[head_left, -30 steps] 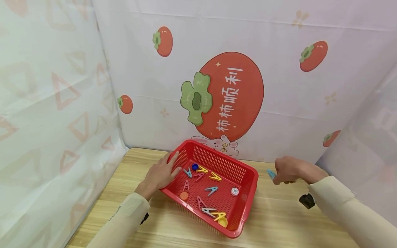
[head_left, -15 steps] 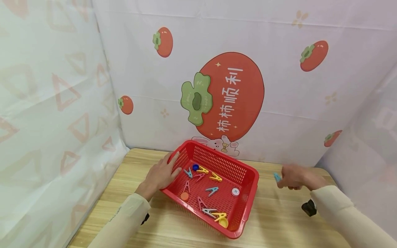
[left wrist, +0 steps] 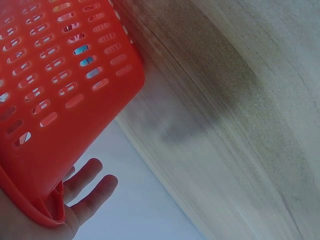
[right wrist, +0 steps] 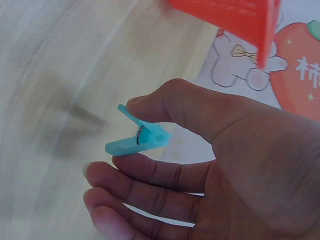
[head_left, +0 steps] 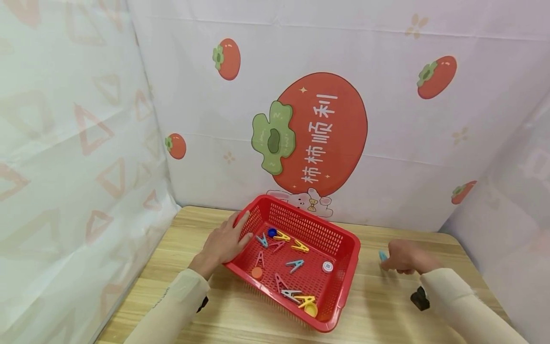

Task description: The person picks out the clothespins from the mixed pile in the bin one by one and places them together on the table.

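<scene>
- While the left hand (head_left: 224, 244) rests, fingers loosely extended, on the rim of the red basket (head_left: 353, 260), the right hand (head_left: 405, 256) pinches one light-blue clip (right wrist: 131, 146), thumb against forefinger.
- Light-blue clip: above the worktop (head_left: 374, 310), right of the basket.
- Basket contents: assorted coloured clips (head_left: 300, 246); four caps (head_left: 257, 273).

Pale wood tabletop (head_left: 163, 258); white backdrop (head_left: 395, 157) printed with red fruits (head_left: 343, 143), rabbit (head_left: 301, 199).

White lettering "柿柿顺利" (head_left: 320, 131), on large red persimmon print (head_left: 343, 160), backdrop (head_left: 395, 129) beyond table's (head_left: 369, 296) back edge. Left sleeve (head_left: 177, 306): small lettering (head_left: 161, 297), illegible.
</scene>
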{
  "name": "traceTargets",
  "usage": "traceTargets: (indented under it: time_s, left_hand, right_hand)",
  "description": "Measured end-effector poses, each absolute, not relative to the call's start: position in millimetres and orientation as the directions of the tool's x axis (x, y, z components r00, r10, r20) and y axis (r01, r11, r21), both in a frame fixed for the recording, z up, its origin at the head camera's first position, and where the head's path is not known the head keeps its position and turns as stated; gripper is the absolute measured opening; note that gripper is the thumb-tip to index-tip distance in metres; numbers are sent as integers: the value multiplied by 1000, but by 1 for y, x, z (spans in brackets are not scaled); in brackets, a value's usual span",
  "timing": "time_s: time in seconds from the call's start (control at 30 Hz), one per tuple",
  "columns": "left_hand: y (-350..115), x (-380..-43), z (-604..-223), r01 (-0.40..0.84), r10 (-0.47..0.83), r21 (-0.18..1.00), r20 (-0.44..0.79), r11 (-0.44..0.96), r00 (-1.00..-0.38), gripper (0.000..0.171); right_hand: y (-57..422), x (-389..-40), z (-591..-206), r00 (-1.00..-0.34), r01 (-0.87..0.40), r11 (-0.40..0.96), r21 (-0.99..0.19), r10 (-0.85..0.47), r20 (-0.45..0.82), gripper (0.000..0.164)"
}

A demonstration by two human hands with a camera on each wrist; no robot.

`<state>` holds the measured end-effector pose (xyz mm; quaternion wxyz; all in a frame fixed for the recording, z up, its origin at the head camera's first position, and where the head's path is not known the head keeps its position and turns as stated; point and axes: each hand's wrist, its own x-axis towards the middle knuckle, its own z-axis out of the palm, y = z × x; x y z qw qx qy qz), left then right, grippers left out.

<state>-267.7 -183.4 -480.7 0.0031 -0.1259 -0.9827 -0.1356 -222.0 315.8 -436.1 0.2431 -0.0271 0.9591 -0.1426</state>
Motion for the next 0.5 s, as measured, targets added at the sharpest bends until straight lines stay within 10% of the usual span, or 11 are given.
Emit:
traceTargets:
  time_s: [0.5]
  left_hand:
    - [-183,-268,-480,254,250,258,49,932,-967,81]
  right_hand:
    - [317,-225,-466,-882,56,972,-228,-59,-468,34]
